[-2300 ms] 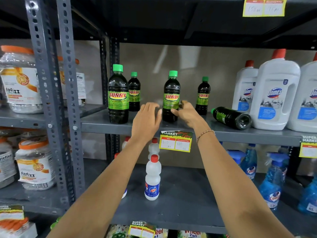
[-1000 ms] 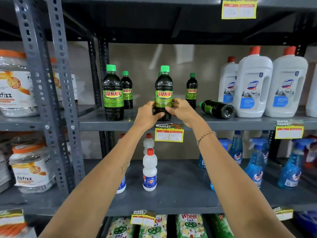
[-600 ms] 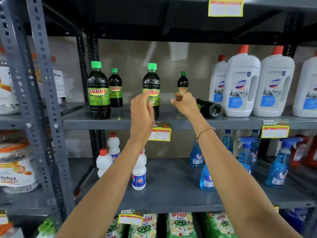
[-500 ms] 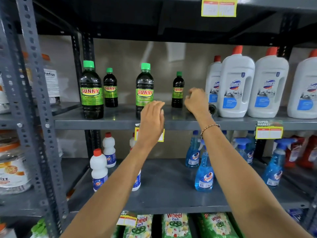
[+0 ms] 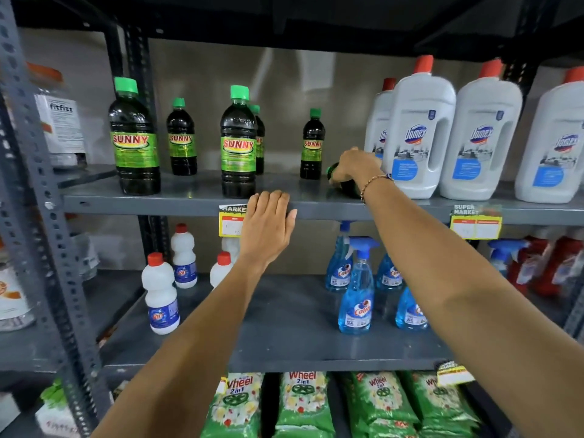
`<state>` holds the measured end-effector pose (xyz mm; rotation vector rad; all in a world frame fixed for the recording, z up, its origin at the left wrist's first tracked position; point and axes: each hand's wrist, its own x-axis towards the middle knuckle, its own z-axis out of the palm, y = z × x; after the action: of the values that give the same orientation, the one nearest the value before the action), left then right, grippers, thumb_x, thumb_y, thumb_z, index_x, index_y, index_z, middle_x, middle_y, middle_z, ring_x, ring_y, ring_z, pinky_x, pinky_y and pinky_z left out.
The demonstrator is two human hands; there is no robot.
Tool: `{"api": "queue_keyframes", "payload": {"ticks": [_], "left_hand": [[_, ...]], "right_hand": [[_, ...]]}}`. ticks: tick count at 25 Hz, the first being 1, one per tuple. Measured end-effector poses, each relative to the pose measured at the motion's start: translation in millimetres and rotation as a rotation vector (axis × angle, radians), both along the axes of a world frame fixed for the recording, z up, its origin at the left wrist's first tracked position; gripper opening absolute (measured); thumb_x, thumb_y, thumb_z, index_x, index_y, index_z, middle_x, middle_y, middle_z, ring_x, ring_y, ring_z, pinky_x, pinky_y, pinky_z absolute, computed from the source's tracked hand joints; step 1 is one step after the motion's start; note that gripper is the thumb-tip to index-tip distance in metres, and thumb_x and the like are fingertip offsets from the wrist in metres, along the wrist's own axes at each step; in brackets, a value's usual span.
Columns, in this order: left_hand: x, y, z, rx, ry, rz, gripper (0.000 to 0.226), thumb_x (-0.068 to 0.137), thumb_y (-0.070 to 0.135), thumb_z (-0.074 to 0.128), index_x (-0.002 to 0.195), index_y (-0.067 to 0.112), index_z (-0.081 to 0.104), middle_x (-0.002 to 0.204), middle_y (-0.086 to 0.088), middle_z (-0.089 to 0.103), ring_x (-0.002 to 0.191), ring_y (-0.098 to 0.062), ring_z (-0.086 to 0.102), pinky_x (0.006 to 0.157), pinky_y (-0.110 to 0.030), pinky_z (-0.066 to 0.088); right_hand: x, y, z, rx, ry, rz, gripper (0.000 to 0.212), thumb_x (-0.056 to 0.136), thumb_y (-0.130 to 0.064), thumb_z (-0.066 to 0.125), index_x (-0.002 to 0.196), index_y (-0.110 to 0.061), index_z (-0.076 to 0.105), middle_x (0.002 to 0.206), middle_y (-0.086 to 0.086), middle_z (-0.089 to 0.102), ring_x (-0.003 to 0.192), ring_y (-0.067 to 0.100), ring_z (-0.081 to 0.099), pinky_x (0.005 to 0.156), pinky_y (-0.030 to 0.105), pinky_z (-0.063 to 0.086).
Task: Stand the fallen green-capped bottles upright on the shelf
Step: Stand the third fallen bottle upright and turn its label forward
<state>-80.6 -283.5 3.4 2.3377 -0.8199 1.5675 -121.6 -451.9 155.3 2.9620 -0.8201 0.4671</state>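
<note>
Grey steel shelf [image 5: 189, 200] is the biggest thing here, a slotted-angle rack with the middle level carrying everything that matters. Along its right end sit the big white jugs with red caps [image 5: 420, 131], all upright. Toward the left end and middle are the dark upright bottles with green caps and green labels [image 5: 238, 143], five of them standing as far as I can count, some near the front edge and some further back.

Then the one that's left: the fallen dark green-capped bottle [image 5: 349, 186], lying on its side just beside the leftmost white jug, between it and the small standing bottle at the back. Most of it is hidden under the wrist, but the green cap end peeks out on the left of the fingers and the body runs right and toward the front edge, so its long axis goes roughly along the shelf, angled a bit forward.

Right hand [image 5: 355, 165] is clearly the nearer one, it's on top of that bottle near the neck with fingers curled down over it. Looks like a grip, though I can't see whether it has fully closed round the bottle. Left hand [image 5: 268, 222] is flat and open, fingertips resting on the front edge of the shelf, well to the left of the bottle, holding nothing.

My guess: the cap end needs to swing up and leftward, pivoting on the base, without knocking the jug.
</note>
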Motion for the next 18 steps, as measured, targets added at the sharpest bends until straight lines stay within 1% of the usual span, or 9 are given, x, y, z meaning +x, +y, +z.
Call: {"api": "queue_keyframes", "payload": {"ticks": [2,4,7,9,10,11,13,15,18], "left_hand": [[-2,-3,-7,-0.012,0.002,-0.001,0.040,0.100,0.034,0.031,0.115,0.006,0.055,0.112,-0.010,0.062,0.100,-0.028,0.055,0.095,-0.040,0.037],[-3,-4,-8,-0.016,0.013,-0.004,0.041,0.100,0.035,0.030,0.113,0.006,0.056,0.111,-0.011,0.063,0.098,-0.028,0.056,0.093,-0.040,0.038],[-5,-6,-5,-0.030,0.016,0.005,0.041,0.100,0.035,0.028,0.109,0.006,0.057,0.108,-0.010,0.062,0.095,-0.028,0.055,0.090,-0.039,0.039],[-4,-6,-5,-0.039,0.006,0.008,0.040,0.100,0.034,0.029,0.107,0.007,0.057,0.108,-0.010,0.062,0.094,-0.029,0.055,0.089,-0.040,0.039],[-4,-6,-6,-0.047,-0.002,0.009,0.039,0.100,0.034,0.031,0.107,0.007,0.058,0.108,-0.010,0.063,0.094,-0.029,0.055,0.090,-0.040,0.040],[-5,-6,-6,-0.057,-0.007,0.009,0.038,0.099,0.034,0.032,0.107,0.007,0.058,0.108,-0.010,0.063,0.095,-0.029,0.056,0.091,-0.041,0.040],[-5,-8,-5,-0.065,-0.007,0.008,0.037,0.098,0.033,0.035,0.107,0.007,0.059,0.109,-0.010,0.063,0.096,-0.030,0.057,0.092,-0.041,0.041],[-5,-8,-8,-0.053,-0.014,0.011,0.037,0.098,0.033,0.035,0.109,0.006,0.059,0.110,-0.010,0.064,0.097,-0.030,0.057,0.093,-0.041,0.041],[-5,-6,-9,-0.054,-0.027,0.023,0.038,0.098,0.033,0.035,0.110,0.006,0.059,0.110,-0.010,0.064,0.098,-0.030,0.058,0.093,-0.041,0.042]], "right_hand": [[5,-4,-7,-0.023,0.050,-0.040,0.058,0.081,-0.035,0.061,0.132,-0.011,0.045,0.135,0.008,0.048,0.122,0.029,0.049,0.085,0.037,0.042],[10,-6,-14,-0.027,0.010,-0.076,0.053,0.078,-0.040,0.065,0.123,-0.015,0.054,0.126,0.007,0.056,0.116,0.027,0.053,0.077,0.034,0.039],[17,-9,-17,0.040,-0.209,-0.023,0.063,0.063,-0.054,0.076,0.106,-0.012,0.060,0.112,0.010,0.064,0.105,0.029,0.060,0.075,0.034,0.045],[21,-8,-23,0.194,-0.415,0.068,0.056,0.059,-0.057,0.076,0.087,-0.012,0.058,0.100,0.011,0.068,0.096,0.029,0.063,0.070,0.033,0.047],[23,-7,-26,0.312,-0.522,0.112,0.056,0.059,-0.057,0.074,0.085,-0.012,0.056,0.099,0.011,0.067,0.096,0.030,0.062,0.072,0.034,0.050],[26,-5,-30,0.423,-0.619,0.152,0.058,0.060,-0.056,0.072,0.091,-0.009,0.055,0.103,0.012,0.065,0.100,0.031,0.061,0.077,0.037,0.052],[34,0,-38,0.545,-0.747,0.220,0.070,0.065,-0.051,0.071,0.112,-0.004,0.050,0.117,0.013,0.057,0.111,0.032,0.055,0.090,0.044,0.049],[41,2,-43,0.596,-0.771,0.283,0.075,0.070,-0.050,0.070,0.121,-0.004,0.042,0.124,0.013,0.050,0.113,0.031,0.052,0.096,0.048,0.044],[49,2,-47,0.667,-0.767,0.366,0.073,0.077,-0.049,0.066,0.125,-0.005,0.033,0.129,0.012,0.043,0.115,0.030,0.050,0.101,0.051,0.039]]}}
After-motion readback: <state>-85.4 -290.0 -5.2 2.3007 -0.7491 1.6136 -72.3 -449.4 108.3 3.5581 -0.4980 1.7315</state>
